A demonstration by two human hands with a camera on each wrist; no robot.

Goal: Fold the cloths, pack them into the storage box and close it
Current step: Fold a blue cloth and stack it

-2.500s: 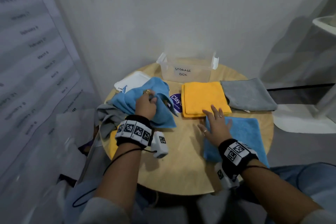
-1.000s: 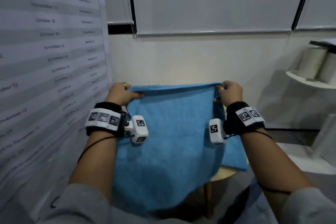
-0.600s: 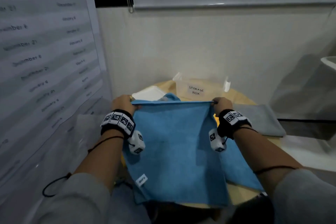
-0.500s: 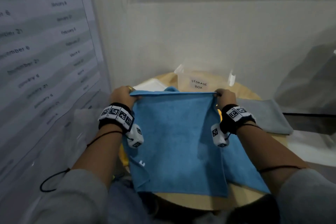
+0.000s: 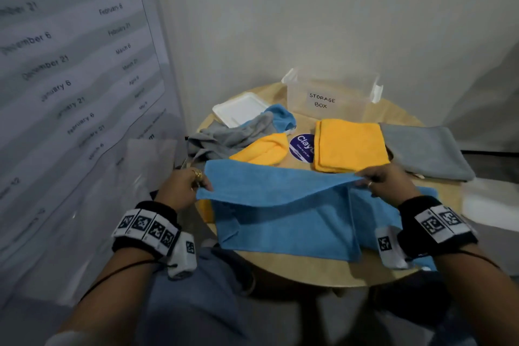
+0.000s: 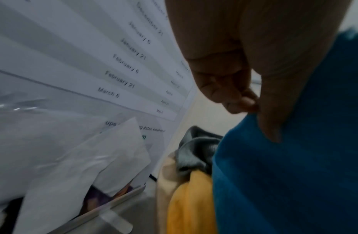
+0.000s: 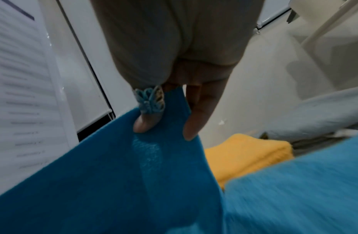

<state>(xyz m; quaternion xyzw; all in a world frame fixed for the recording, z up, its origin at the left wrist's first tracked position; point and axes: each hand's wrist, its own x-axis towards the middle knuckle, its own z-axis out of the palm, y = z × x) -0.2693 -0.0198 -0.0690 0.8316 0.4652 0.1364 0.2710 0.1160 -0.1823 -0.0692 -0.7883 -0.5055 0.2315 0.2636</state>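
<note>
Cloths first, left to right: a printed schedule sheet [image 5: 70, 64] hangs at far left; the left hand [image 5: 179, 188] pinches the blue cloth [image 5: 283, 213] at its left top corner, thumb against curled fingers [image 6: 230, 88] in the left wrist view. A crumpled grey cloth [image 5: 233, 135], a bunched yellow cloth [image 5: 262, 150] and the white lid [image 5: 241, 109] lie behind it on the desk [image 5: 309, 267]. What changed: a second ago the blue cloth hung in the air at chest height, fully spread; half a second ago it was coming down over the desk; now its lower part lies on the desk and the top edge is tipped over the front, so the first fold looks underway. Centre-back, the storage box [image 5: 331, 93] stands open, and no cloth is seen inside it. Right of centre, a folded yellow cloth [image 5: 351, 146] and a folded grey cloth [image 5: 424, 152] wait beside it. The right hand [image 5: 389, 182] grips the right top corner, fingers [image 7: 196, 110] curled over the edge. Another blue cloth [image 7: 294, 190] lies under that hand. Packing and closing not yet started, I'd say.
</note>
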